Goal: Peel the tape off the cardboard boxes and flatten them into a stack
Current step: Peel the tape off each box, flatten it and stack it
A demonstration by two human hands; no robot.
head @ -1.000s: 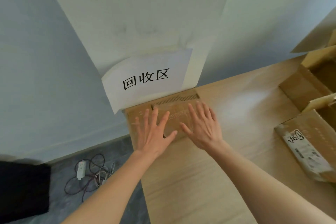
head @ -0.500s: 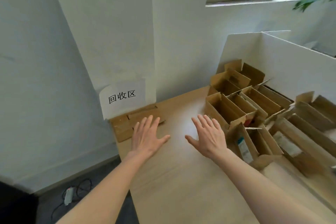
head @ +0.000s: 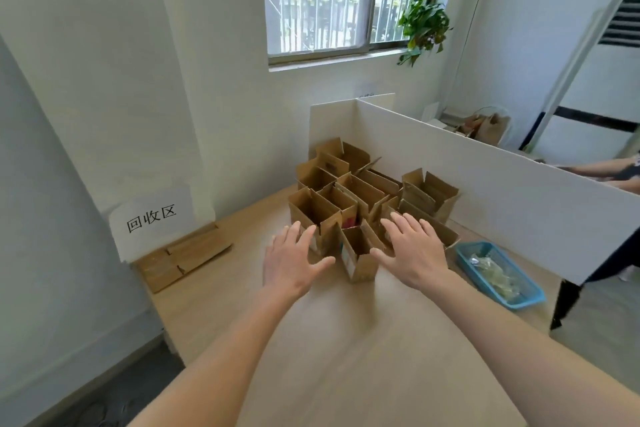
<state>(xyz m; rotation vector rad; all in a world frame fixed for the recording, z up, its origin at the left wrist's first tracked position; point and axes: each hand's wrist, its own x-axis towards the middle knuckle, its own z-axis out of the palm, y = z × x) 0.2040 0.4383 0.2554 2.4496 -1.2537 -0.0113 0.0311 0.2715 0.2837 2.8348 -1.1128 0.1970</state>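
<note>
My left hand (head: 294,265) and right hand (head: 414,251) hovered over the tabletop (head: 346,340), fingers (head: 403,225) spread wide and holding nothing. Between and just beyond them stood the cluster of open cardboard boxes (head: 360,194), the nearest box (head: 360,255) upright between my two hands. The flattened stack (head: 183,255) lay well apart at the far left corner, under a paper sign (head: 152,220). A blue tray (head: 500,274) sat near my right hand.

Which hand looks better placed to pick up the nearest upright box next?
Right, narrowly. The right hand is open, its thumb almost at the nearest box; the left hand hovers further left, by another box.
</note>
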